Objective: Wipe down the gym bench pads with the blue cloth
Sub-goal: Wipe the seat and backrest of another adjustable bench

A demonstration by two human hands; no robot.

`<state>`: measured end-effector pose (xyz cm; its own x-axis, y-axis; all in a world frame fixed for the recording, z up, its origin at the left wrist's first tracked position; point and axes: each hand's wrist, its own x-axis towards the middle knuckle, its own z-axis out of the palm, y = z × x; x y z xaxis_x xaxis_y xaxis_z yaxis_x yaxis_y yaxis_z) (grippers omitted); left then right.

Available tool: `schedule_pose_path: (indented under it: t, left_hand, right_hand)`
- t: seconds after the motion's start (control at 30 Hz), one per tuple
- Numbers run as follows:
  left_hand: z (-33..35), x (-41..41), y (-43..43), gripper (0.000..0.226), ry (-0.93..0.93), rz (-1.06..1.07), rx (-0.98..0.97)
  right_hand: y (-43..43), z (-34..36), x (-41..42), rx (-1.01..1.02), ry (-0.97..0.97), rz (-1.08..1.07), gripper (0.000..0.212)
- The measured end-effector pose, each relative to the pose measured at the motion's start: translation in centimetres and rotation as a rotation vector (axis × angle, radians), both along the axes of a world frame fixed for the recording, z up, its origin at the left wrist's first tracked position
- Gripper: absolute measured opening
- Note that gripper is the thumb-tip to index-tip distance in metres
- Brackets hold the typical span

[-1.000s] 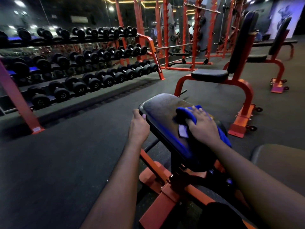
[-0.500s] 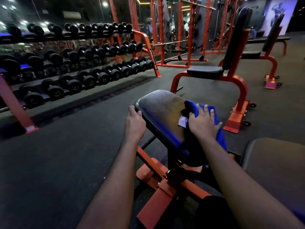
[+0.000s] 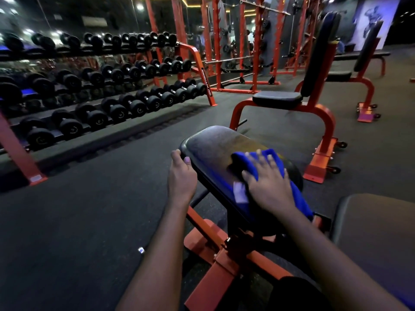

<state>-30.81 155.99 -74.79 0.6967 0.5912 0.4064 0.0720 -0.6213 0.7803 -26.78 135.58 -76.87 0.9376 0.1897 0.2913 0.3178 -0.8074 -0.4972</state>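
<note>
On the near bench pad (image 3: 215,149), black and sloping up away from the camera, lies one blue cloth (image 3: 244,159). It is bunched on the pad's right half, with a single white tag (image 3: 240,193) showing at its near-left edge. The right hand (image 3: 267,185) lies flat on top of the cloth, fingers straight and spread, pressing it to the pad; the fingertips are blurred. The left hand (image 3: 182,176) grips the pad's left edge, thumb on the top face and fingers curled over the rim. Two bare forearms reach in from the bottom of the view. The pad sits on an orange frame (image 3: 215,272), and a second dark pad (image 3: 370,225) shows at the lower right, just beside it.

Beyond stand two more orange benches with upright backs, on the dark floor (image 3: 89,221). The nearer one has one seat pad (image 3: 277,99) and one back pad (image 3: 321,55). The farther bench (image 3: 368,43), to the right, shows the same pair. One flat bench (image 3: 363,55) stands behind them.

At left, one dumbbell rack (image 3: 195,61) carries three rows of black dumbbells; the far ends are too dim and blurred for an exact count. Orange lifting racks (image 3: 256,41) fill the back wall, and their number cannot be told. One small pale scrap (image 3: 141,250) lies on the floor near the left forearm.
</note>
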Motion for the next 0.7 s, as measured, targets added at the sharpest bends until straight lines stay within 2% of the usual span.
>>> schedule_pose_path:
  t: [0.1,0.23,0.3,0.4,0.47,0.63,0.7]
  left_hand:
    - [-0.1,0.3,0.3,0.031,-0.021,-0.006,-0.013]
    - [-0.1,0.2,0.7,0.033,0.001,-0.015,0.004]
    - [-0.4,0.2,0.8,0.033,-0.003,-0.019,-0.006]
    - [-1.0,0.6,1.1,0.029,-0.07,-0.028,-0.035]
    - [-1.3,0.8,1.4,0.026,-0.096,-0.026,-0.036]
    - [-1.0,0.5,2.0,0.027,-0.046,-0.069,-0.035]
    - [-1.1,0.3,2.1,0.027,-0.025,-0.074,-0.044]
  right_hand:
    - [0.1,0.6,1.9,-0.029,-0.033,0.101,0.056]
    - [2.3,3.9,7.9,-0.067,0.139,-0.015,0.059]
    - [3.9,4.1,7.2,-0.113,0.112,0.0,0.06]
    - [4.3,2.9,4.0,-0.135,0.005,0.16,0.058]
    - [4.1,3.3,4.9,-0.123,0.006,0.219,0.058]
    - [7.7,6.3,9.6,-0.137,0.123,0.084,0.06]
    - [9.0,6.1,8.0,-0.181,0.078,0.145,0.06]
